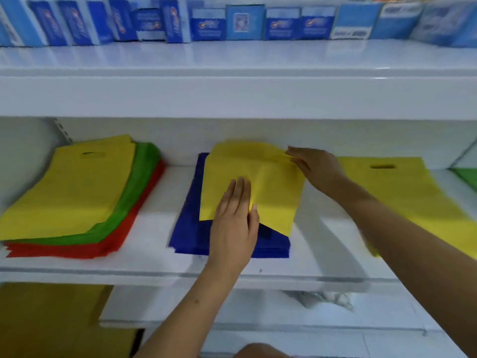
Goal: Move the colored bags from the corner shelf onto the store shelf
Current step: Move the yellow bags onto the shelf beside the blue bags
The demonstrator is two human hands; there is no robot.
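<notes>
A yellow bag (pixel 273 182) lies creased on top of a pile of blue bags (pixel 191 223) in the middle of the white store shelf (pixel 154 264). My left hand (pixel 235 220) lies flat on the yellow bag's near left part, fingers straight, thumb at a raised fold. My right hand (pixel 315 166) touches the bag's far right edge with its fingers stretched out. To the left sits a stack of yellow, green and red bags (pixel 77 192). Another yellow bag (pixel 402 192) lies to the right, partly behind my right arm.
Blue and white boxes (pixel 206 24) line the upper shelf. A green bag (pixel 467 177) shows at the far right edge. Brown cardboard (pixel 51 319) fills the space below the shelf on the left. A lower white shelf (pixel 258 324) runs beneath.
</notes>
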